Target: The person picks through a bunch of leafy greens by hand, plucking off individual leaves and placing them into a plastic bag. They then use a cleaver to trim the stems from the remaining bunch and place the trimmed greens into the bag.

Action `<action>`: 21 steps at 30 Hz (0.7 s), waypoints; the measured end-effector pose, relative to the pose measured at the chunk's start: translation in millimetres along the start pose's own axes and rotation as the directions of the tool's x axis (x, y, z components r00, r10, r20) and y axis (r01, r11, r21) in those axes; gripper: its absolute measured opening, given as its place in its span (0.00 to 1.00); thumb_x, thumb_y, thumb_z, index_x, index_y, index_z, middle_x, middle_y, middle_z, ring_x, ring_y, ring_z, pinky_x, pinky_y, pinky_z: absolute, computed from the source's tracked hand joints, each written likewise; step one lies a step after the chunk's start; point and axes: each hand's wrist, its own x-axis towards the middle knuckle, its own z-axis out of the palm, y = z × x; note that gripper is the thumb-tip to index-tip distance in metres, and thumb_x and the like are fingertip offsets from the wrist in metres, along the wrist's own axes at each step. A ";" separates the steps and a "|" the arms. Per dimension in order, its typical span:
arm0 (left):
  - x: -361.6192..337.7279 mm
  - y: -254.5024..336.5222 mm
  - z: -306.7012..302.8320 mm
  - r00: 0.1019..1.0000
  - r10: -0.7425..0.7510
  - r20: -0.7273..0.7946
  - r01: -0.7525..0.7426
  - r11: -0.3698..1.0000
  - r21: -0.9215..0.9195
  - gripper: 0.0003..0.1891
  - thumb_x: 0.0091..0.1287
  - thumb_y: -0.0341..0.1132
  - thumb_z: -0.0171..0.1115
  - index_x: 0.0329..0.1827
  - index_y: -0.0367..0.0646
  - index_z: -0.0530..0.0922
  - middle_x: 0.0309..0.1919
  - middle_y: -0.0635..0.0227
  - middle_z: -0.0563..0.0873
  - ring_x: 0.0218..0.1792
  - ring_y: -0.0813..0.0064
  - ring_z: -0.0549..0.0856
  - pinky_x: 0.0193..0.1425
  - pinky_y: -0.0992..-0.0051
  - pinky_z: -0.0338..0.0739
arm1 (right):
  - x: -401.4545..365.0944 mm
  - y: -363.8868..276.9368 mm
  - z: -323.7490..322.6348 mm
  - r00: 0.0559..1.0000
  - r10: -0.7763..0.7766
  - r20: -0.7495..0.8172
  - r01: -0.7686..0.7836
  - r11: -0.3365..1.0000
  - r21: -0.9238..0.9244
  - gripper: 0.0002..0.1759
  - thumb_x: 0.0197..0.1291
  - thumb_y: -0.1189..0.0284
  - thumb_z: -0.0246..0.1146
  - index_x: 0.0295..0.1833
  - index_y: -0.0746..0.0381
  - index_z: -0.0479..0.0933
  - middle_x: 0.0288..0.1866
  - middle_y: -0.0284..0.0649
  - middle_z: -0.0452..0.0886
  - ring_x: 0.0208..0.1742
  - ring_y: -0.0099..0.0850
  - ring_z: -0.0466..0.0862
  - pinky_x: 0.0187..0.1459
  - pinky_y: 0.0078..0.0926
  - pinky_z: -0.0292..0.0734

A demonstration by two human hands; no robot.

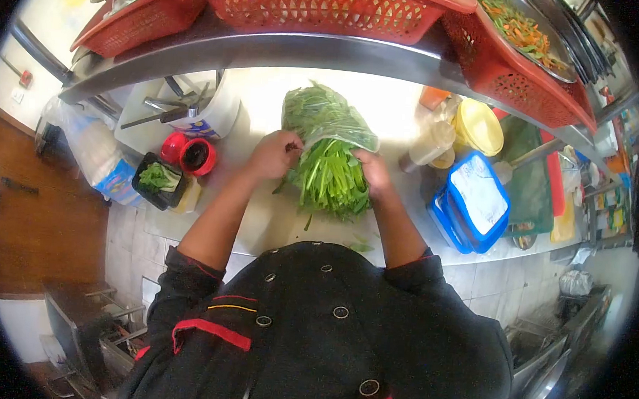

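Note:
A bunch of leafy greens (331, 180) lies on the counter, its pale stems toward me and its leafy end inside a clear plastic bag (327, 117). At the left edge of the bag's mouth, my left hand (275, 155) is closed with its fingers pinched on the plastic. On the opposite side, my right hand (372, 172) grips the bag's edge beside the stems, the thumb near the rim. Some fingertips of both hands are hidden by the bag and greens. A few loose leaf bits (360, 245) lie near the counter's front edge.
Left stand a black tray (159, 200) of greens, red containers (197, 157) and a white tub (219, 115) of utensils. Right are blue-lidded boxes (479, 193), a squeeze bottle (432, 142) and a yellow tub (478, 128). Overhead, a metal shelf (269, 52) carries red baskets (322, 15).

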 end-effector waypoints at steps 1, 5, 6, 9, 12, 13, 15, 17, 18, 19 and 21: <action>-2.5 7.2 3.0 1.000 0.004 -0.029 -0.002 0.996 0.087 0.06 0.60 0.32 0.58 0.37 0.40 0.78 0.31 0.57 0.81 0.33 0.64 0.80 0.40 0.67 0.74 | 3.4 4.3 -3.9 0.999 0.040 0.005 -0.040 0.999 0.005 0.19 0.53 0.69 0.57 0.51 0.66 0.74 0.43 0.41 0.81 0.37 0.32 0.82 0.42 0.29 0.78; -11.4 33.1 15.4 0.990 0.078 -0.114 -0.057 0.982 0.178 0.04 0.60 0.28 0.55 0.36 0.39 0.77 0.33 0.52 0.81 0.36 0.54 0.81 0.40 0.62 0.74 | 3.8 8.4 -0.1 0.974 0.224 -0.039 -0.209 0.948 0.239 0.17 0.57 0.68 0.54 0.49 0.65 0.75 0.42 0.42 0.82 0.36 0.34 0.83 0.42 0.31 0.80; -15.2 39.8 19.7 0.991 0.074 -0.116 -0.053 0.983 0.178 0.04 0.60 0.28 0.55 0.36 0.39 0.77 0.33 0.52 0.81 0.36 0.54 0.81 0.40 0.62 0.74 | 1.9 8.8 1.9 0.976 0.217 0.003 -0.208 0.933 0.293 0.16 0.59 0.68 0.53 0.49 0.65 0.75 0.42 0.43 0.82 0.36 0.35 0.83 0.42 0.33 0.80; -21.1 48.5 28.3 0.987 0.107 -0.123 -0.099 0.992 0.075 0.03 0.60 0.28 0.56 0.34 0.39 0.76 0.31 0.54 0.81 0.35 0.57 0.81 0.40 0.63 0.74 | -11.8 11.8 2.7 0.995 0.072 0.074 -0.088 0.966 0.243 0.16 0.61 0.67 0.51 0.49 0.65 0.75 0.42 0.44 0.82 0.37 0.35 0.84 0.42 0.35 0.81; -19.5 44.9 26.9 0.985 0.092 -0.146 -0.108 0.988 -0.107 0.03 0.59 0.29 0.57 0.34 0.40 0.77 0.31 0.58 0.81 0.34 0.62 0.81 0.40 0.66 0.74 | -8.4 14.4 11.4 0.996 0.017 0.091 -0.045 0.951 0.307 0.17 0.61 0.66 0.51 0.50 0.65 0.75 0.43 0.44 0.82 0.38 0.36 0.84 0.44 0.36 0.81; -19.5 43.9 24.2 0.957 0.020 -0.288 -0.054 0.992 -0.112 0.04 0.59 0.29 0.58 0.34 0.39 0.77 0.31 0.59 0.81 0.33 0.63 0.81 0.39 0.67 0.74 | -6.0 14.8 15.9 0.992 0.099 0.082 -0.126 0.875 0.467 0.19 0.61 0.64 0.52 0.51 0.65 0.74 0.44 0.44 0.82 0.40 0.36 0.83 0.45 0.37 0.81; -21.5 38.2 18.9 0.904 -0.048 -0.426 -0.004 0.993 -0.122 0.04 0.59 0.30 0.59 0.34 0.39 0.77 0.31 0.59 0.81 0.32 0.65 0.81 0.39 0.69 0.75 | -10.2 8.2 17.4 0.992 0.071 0.100 -0.112 0.853 0.510 0.20 0.60 0.63 0.53 0.52 0.65 0.74 0.45 0.45 0.81 0.41 0.37 0.83 0.46 0.38 0.80; -28.9 27.7 19.4 0.924 -0.005 -0.382 0.013 1.000 0.017 0.06 0.58 0.30 0.61 0.36 0.40 0.78 0.31 0.60 0.81 0.32 0.65 0.82 0.39 0.69 0.76 | -4.1 15.9 2.7 0.998 0.038 0.054 -0.059 0.870 0.489 0.23 0.58 0.61 0.55 0.54 0.64 0.73 0.47 0.46 0.80 0.44 0.37 0.82 0.46 0.38 0.80; -31.8 28.8 21.2 0.925 -0.007 -0.380 0.014 1.000 0.017 0.06 0.58 0.30 0.61 0.36 0.40 0.78 0.31 0.60 0.81 0.32 0.65 0.82 0.39 0.69 0.76 | -7.5 12.9 3.7 0.998 0.039 0.054 -0.061 0.870 0.490 0.23 0.58 0.61 0.55 0.54 0.64 0.73 0.47 0.46 0.80 0.44 0.37 0.82 0.46 0.38 0.80; -34.5 31.5 23.7 0.938 -0.053 -0.343 0.062 0.998 0.016 0.07 0.58 0.30 0.62 0.38 0.40 0.78 0.32 0.60 0.82 0.33 0.66 0.82 0.40 0.70 0.76 | -11.2 10.0 5.1 0.998 0.042 0.039 -0.056 0.870 0.490 0.22 0.59 0.60 0.54 0.53 0.65 0.73 0.46 0.47 0.80 0.43 0.38 0.82 0.45 0.38 0.80; -35.6 32.0 29.3 0.945 -0.103 -0.309 0.113 0.994 0.014 0.08 0.58 0.29 0.63 0.40 0.41 0.79 0.32 0.60 0.82 0.35 0.67 0.82 0.42 0.71 0.77 | -13.5 6.2 9.1 0.998 0.048 0.029 -0.056 0.872 0.486 0.22 0.61 0.60 0.53 0.52 0.66 0.74 0.45 0.47 0.81 0.43 0.38 0.83 0.45 0.38 0.81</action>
